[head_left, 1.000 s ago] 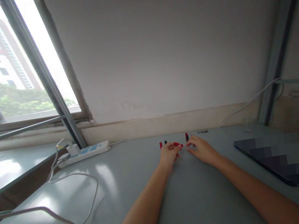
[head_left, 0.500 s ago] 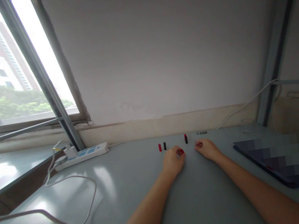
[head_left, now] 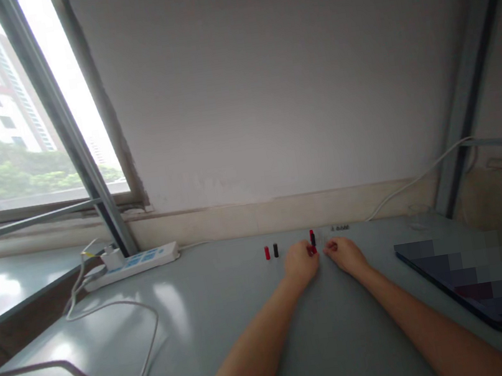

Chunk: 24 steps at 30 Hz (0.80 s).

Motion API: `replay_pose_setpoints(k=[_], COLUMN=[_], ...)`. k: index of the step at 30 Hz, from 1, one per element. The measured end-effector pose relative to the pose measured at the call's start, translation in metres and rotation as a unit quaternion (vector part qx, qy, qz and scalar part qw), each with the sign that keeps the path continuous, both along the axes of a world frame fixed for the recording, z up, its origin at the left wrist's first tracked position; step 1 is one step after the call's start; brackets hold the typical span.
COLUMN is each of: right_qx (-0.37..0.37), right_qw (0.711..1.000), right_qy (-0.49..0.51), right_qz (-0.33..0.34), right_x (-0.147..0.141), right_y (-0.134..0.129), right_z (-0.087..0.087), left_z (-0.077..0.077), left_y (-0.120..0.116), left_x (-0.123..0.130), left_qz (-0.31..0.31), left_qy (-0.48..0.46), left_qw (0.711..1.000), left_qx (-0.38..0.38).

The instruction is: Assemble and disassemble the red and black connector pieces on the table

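Note:
My left hand [head_left: 301, 265] rests on the grey table [head_left: 214, 319] with its fingers pinched on a small red piece [head_left: 311, 250]. It sits right beside an upright red-and-black piece [head_left: 312, 238]. My right hand [head_left: 346, 255] lies close on the other side, fingers curled; whether it holds anything is too small to tell. A small red cylinder [head_left: 267, 253] and a black cylinder [head_left: 276, 250] stand upright to the left of my left hand.
A row of tiny dark parts [head_left: 340, 227] lies by the wall. A white power strip [head_left: 133, 265] with a plug and a looping cable [head_left: 126, 332] sits at the left. A dark flat object [head_left: 464, 288], partly blurred, lies at the right.
My left hand has carried the small red piece rightward and away, up to the red-and-black upright piece. My right hand stayed close by it.

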State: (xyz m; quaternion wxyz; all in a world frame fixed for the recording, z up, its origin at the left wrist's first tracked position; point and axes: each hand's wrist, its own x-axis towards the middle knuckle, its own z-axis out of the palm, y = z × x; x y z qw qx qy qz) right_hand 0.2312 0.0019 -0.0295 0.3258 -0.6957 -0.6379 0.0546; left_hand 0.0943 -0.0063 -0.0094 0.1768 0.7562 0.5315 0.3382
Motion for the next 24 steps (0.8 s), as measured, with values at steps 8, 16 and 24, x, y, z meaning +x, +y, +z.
replay_pose_setpoints(k=[8, 16, 24], right_qx=[-0.001, -0.017, -0.028], right_qw=[1.0, 0.998, 0.997], right_qy=[-0.028, -0.055, -0.074], right_qz=[0.0, -0.012, -0.023], right_x=[-0.004, -0.007, -0.01], right_y=[-0.004, -0.005, -0.007], right_z=[0.002, 0.003, 0.005], left_z=[-0.002, -0.014, -0.009], left_y=[0.018, 0.026, 0.023], left_x=[0.016, 0.018, 0.019], left_qz=[0.031, 0.049, 0.054], left_qy=[0.027, 0.054, 0.09], left_qw=[0.999, 0.997, 0.994], left_qx=[0.027, 0.033, -0.022])
